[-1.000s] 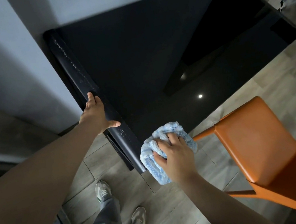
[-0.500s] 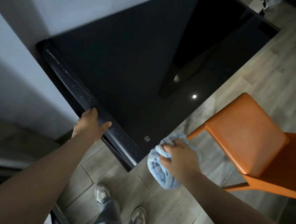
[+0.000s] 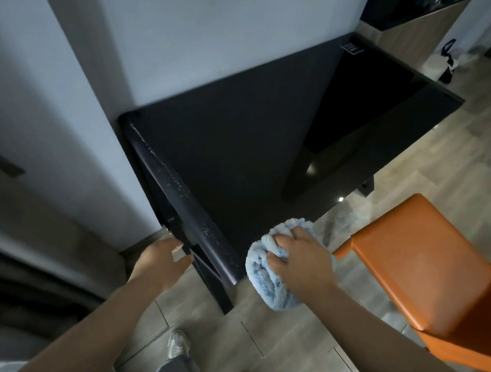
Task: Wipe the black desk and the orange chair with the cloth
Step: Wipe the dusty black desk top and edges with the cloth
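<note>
One cloth (image 3: 265, 284), bunched, gripped by right hand (image 3: 301, 259); left hand (image 3: 161, 267) spread beside desk (image 3: 248, 153).

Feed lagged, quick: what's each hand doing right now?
Left hand: open, holding nothing.
Right hand: gripping the blue cloth.

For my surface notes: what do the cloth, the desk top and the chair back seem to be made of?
Cloth: light-blue microfibre or terry, by its fluffy pile. Desk top: black, glossy, perhaps glass or lacquer; it mirrors a lamp. Chair back: orange leather or imitation, smooth with soft sheen.
</note>
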`<state>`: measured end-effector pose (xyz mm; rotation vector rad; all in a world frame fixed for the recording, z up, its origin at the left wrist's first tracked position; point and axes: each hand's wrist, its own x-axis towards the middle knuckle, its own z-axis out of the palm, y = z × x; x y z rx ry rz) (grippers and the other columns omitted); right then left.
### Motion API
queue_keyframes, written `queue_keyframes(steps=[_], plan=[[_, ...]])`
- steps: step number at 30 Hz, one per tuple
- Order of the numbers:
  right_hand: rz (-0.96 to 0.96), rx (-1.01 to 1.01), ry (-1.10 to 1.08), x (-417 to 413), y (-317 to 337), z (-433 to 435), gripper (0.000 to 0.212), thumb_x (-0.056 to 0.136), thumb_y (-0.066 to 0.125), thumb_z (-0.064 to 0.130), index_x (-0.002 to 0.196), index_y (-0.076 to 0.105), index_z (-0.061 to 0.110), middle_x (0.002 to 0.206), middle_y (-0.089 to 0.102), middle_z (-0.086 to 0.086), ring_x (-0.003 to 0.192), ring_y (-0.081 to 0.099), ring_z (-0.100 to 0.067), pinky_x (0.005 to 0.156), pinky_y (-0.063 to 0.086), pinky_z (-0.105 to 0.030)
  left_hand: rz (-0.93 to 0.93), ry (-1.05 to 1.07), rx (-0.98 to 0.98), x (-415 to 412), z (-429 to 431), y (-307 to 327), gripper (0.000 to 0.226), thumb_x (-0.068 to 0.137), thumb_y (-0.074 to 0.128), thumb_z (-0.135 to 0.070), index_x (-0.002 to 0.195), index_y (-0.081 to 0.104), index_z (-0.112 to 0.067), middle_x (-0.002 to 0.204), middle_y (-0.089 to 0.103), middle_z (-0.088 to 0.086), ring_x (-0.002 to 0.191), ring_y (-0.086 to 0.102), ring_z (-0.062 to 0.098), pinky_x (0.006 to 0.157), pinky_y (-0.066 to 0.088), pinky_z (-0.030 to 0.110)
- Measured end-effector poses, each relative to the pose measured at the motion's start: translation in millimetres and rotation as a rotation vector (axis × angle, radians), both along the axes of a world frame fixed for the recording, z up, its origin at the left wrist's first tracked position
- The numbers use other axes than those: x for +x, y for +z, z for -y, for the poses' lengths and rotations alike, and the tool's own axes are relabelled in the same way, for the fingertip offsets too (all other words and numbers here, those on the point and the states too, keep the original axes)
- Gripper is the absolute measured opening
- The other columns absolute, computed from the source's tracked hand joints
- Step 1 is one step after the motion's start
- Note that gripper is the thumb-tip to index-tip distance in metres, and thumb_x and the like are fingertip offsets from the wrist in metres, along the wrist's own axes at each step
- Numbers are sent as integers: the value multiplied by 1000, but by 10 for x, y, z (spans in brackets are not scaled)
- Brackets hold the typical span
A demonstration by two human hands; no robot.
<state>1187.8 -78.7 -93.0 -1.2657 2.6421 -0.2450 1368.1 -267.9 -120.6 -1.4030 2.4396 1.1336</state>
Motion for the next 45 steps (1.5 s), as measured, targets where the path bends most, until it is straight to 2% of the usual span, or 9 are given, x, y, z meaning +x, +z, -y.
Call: queue_keyframes(steps=[15,19,23,28,31,34,39,42,45], plan=[[0,-97,148,388,157,1957,26,88,51,45,104,63,29,102,55,7,90,55,-11,74,44,-26,-62,128,-31,699,1410,240,39,86,68,-27,122,62,-11,120,64,3,110,60,20,95,44,26],[-44,-56,182,496,1,2564,46,81,28,55,106,58,31,103,54,7,92,55,-12,81,49,-31,-87,152,12,861,1883,164,44,85,70,-29,125,60,-15,123,62,2,111,59,20,97,45,29],[42,-102,189,482,34,3013,37,91,49,41,124,57,25,114,56,-2,101,55,-18,83,47,-32,-99,194,50,893,2234,89,50,85,71,-29,130,55,-12,125,58,5,113,56,19,94,42,24],[197,-150,211,264,82,3597,62,91,56,42,146,32,28,131,54,3,115,54,-14,89,38,-24,-141,232,71,742,2554,-10,48,81,75,-30,122,60,-10,120,61,5,107,60,20,92,47,27],[300,-167,181,53,33,3994,65,89,60,41,145,30,27,119,61,3,107,58,-14,82,33,-17,-178,311,50,608,2726,-90,56,71,77,-36,118,63,-8,116,64,8,104,62,23,92,50,32],[334,-192,215,-144,-18,4397,57,88,63,37,138,40,24,111,63,1,103,59,-14,85,36,-16,-173,347,30,458,2866,-123,48,77,78,-23,119,63,-6,117,63,10,107,60,24,92,48,31],[313,-141,382,-352,-243,4887,47,88,59,28,134,46,30,117,61,7,104,49,-11,107,25,-34,-179,434,23,309,3030,-312,42,78,78,-20,116,65,-8,116,65,9,105,62,23,92,48,30],[239,-107,502,-418,-493,5100,45,87,58,18,130,53,31,125,59,7,122,48,-17,114,18,-47,-176,452,25,288,3097,-426,40,78,78,-22,113,66,-10,114,66,8,103,62,23,92,49,32],[214,-6,522,-451,-654,5234,50,89,57,13,134,50,33,151,34,8,145,17,-20,115,4,-59,-152,459,16,271,3139,-504,40,78,77,-22,114,65,-9,113,65,7,102,61,22,89,47,28]])
